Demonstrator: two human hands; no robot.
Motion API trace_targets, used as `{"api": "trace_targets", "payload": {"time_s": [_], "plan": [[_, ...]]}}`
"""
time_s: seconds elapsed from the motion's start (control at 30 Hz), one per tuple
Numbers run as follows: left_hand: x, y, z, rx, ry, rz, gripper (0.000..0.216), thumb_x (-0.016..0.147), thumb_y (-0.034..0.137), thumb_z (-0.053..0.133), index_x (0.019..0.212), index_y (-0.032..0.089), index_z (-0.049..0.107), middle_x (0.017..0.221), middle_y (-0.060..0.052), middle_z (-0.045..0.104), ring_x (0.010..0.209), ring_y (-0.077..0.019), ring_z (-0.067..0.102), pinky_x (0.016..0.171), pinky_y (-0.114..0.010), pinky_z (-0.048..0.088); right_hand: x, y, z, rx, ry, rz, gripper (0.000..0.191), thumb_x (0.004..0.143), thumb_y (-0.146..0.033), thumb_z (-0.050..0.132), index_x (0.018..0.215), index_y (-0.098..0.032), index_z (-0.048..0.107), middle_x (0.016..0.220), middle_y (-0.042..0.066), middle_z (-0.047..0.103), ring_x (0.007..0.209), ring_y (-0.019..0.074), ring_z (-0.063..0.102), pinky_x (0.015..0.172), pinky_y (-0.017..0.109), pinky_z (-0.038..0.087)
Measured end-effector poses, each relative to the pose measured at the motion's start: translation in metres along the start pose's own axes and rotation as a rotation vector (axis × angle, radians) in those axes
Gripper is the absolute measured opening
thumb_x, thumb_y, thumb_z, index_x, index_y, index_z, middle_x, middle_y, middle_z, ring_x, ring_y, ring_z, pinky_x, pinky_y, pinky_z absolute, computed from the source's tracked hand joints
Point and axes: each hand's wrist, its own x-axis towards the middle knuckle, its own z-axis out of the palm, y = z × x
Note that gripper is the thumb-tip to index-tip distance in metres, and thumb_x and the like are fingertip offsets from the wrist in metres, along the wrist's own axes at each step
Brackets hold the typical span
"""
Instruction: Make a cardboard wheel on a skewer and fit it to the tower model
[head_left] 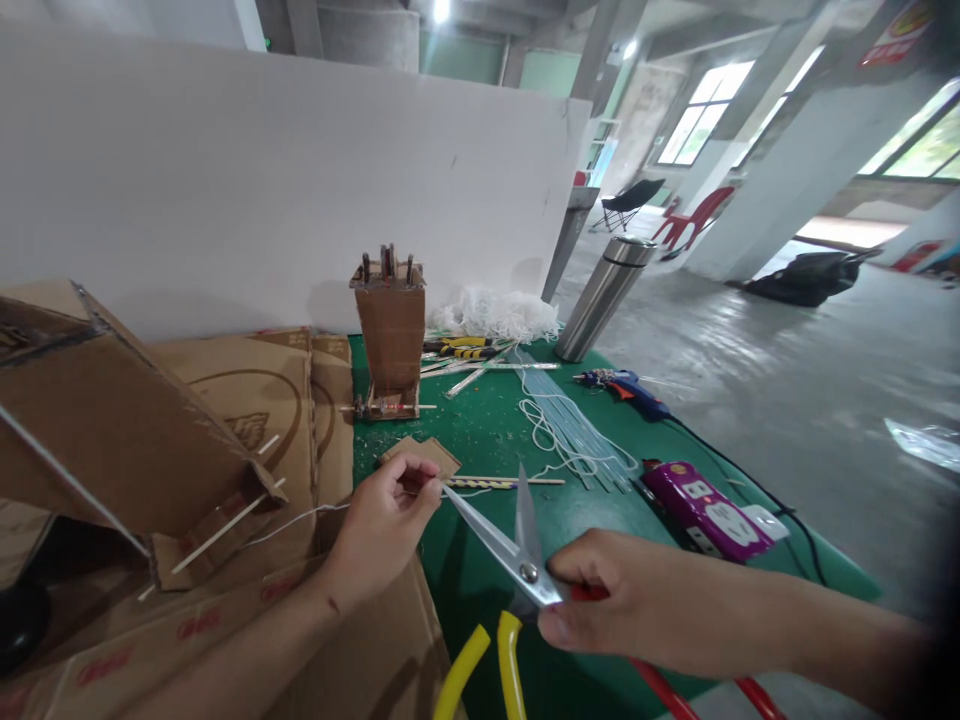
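Note:
My left hand [397, 510] is closed in a pinch above the green table. A thin white string [300, 515] runs from the cardboard structure [142, 420] on the left to its fingers. My right hand [600, 590] grips a pair of scissors [527, 572] by the handles, which are mostly hidden in the fist; a bit of red shows there. The blades stand apart, one tip close to my left fingertips. Behind the left hand lie a small piece of cardboard [435, 455] and a thin wooden stick [544, 482].
A cardboard tower [390, 340] stands at the back, near yellow-black pliers [469, 348] and tangled white string [495, 312]. Clear glue sticks [570, 420], a glue gun [630, 390], a purple case [705, 510] and a steel flask [606, 300] are on the right. Yellow handles [510, 660] show in front.

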Motion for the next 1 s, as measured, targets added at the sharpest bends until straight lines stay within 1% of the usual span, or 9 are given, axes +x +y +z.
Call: {"api": "trace_targets", "payload": {"time_s": [0.07, 0.17, 0.27, 0.37, 0.5, 0.67, 0.83, 0.93, 1.0], "plan": [[0.000, 0.001, 0.000, 0.016, -0.012, 0.000, 0.018, 0.079, 0.035, 0.058, 0.086, 0.018, 0.059, 0.079, -0.002, 0.065, 0.073, -0.0173, 0.065, 0.070, -0.030, 0.052, -0.003, 0.007, -0.002, 0.217, -0.022, -0.040, 0.044, 0.080, -0.058, 0.068, 0.084, -0.020, 0.046, 0.062, -0.009, 0.035, 0.051, 0.0056, 0.026, 0.042, 0.019, 0.018], [0.000, 0.001, -0.001, 0.043, -0.031, 0.008, 0.014, 0.080, 0.032, 0.057, 0.084, 0.019, 0.059, 0.077, -0.001, 0.064, 0.071, -0.0165, 0.064, 0.068, -0.028, 0.052, -0.008, 0.019, -0.003, 0.566, -0.051, -0.014, 0.048, 0.078, -0.056, 0.071, 0.098, -0.024, 0.041, 0.059, -0.013, 0.038, 0.042, 0.0024, 0.022, 0.037, 0.015, 0.017], [-0.001, 0.000, -0.001, 0.072, -0.044, 0.022, 0.012, 0.080, 0.030, 0.057, 0.085, 0.019, 0.060, 0.080, -0.001, 0.065, 0.074, -0.0166, 0.064, 0.068, -0.028, 0.052, -0.010, 0.031, -0.002, 0.727, -0.031, -0.078, 0.045, 0.079, -0.048, 0.073, 0.094, -0.023, 0.040, 0.053, -0.014, 0.043, 0.036, 0.0000, 0.022, 0.033, 0.010, 0.018], [0.000, -0.003, -0.001, 0.103, -0.060, 0.035, 0.010, 0.081, 0.028, 0.056, 0.085, 0.020, 0.060, 0.082, -0.001, 0.065, 0.076, -0.0173, 0.065, 0.071, -0.029, 0.052, -0.008, 0.043, 0.003, 0.830, -0.059, -0.168, 0.040, 0.079, -0.043, 0.074, 0.089, -0.021, 0.043, 0.057, -0.008, 0.055, 0.033, 0.0000, 0.033, 0.029, 0.008, 0.026], [0.001, -0.007, 0.000, 0.142, -0.075, 0.034, 0.009, 0.081, 0.027, 0.055, 0.084, 0.020, 0.061, 0.081, -0.002, 0.065, 0.076, -0.0180, 0.065, 0.071, -0.030, 0.052, -0.004, 0.053, 0.008, 1.017, -0.073, -0.287, 0.032, 0.083, -0.046, 0.069, 0.084, -0.018, 0.052, 0.059, -0.003, 0.059, 0.035, 0.0039, 0.046, 0.029, 0.009, 0.033], [0.002, -0.008, 0.001, 0.180, -0.094, 0.024, 0.010, 0.081, 0.026, 0.054, 0.083, 0.020, 0.060, 0.079, -0.003, 0.065, 0.074, -0.0185, 0.064, 0.068, -0.030, 0.051, -0.003, 0.055, 0.018, 1.135, 0.004, -0.514, 0.031, 0.076, -0.046, 0.073, 0.082, -0.016, 0.067, 0.066, 0.002, 0.062, 0.055, 0.0089, 0.058, 0.047, 0.013, 0.044], [0.003, -0.009, 0.000, 0.211, -0.110, 0.007, 0.010, 0.080, 0.026, 0.052, 0.082, 0.019, 0.059, 0.078, -0.003, 0.065, 0.072, -0.0188, 0.063, 0.067, -0.031, 0.050, 0.005, 0.061, 0.035, 0.983, 0.227, -0.742, 0.046, 0.073, -0.048, 0.079, 0.111, -0.027, 0.065, 0.073, -0.002, 0.055, 0.052, 0.0059, 0.044, 0.047, 0.015, 0.037], [0.003, -0.010, 0.000, 0.222, -0.123, -0.001, 0.010, 0.081, 0.026, 0.051, 0.082, 0.020, 0.059, 0.077, -0.003, 0.064, 0.072, -0.0185, 0.062, 0.067, -0.031, 0.050, 0.010, 0.056, 0.034, 0.778, 0.502, -0.854, 0.043, 0.075, -0.059, 0.072, 0.103, -0.027, 0.069, 0.065, -0.003, 0.050, 0.054, 0.0101, 0.043, 0.048, 0.020, 0.037], [0.003, -0.010, 0.001, 0.231, -0.134, -0.002, 0.009, 0.081, 0.025, 0.051, 0.082, 0.020, 0.058, 0.076, -0.003, 0.064, 0.071, -0.0182, 0.061, 0.066, -0.030, 0.049, 0.012, 0.047, 0.027, 0.623, 0.695, -0.933, 0.034, 0.081, -0.058, 0.067, 0.095, -0.028, 0.073, 0.066, -0.001, 0.051, 0.059, 0.0133, 0.045, 0.052, 0.024, 0.040]]}}
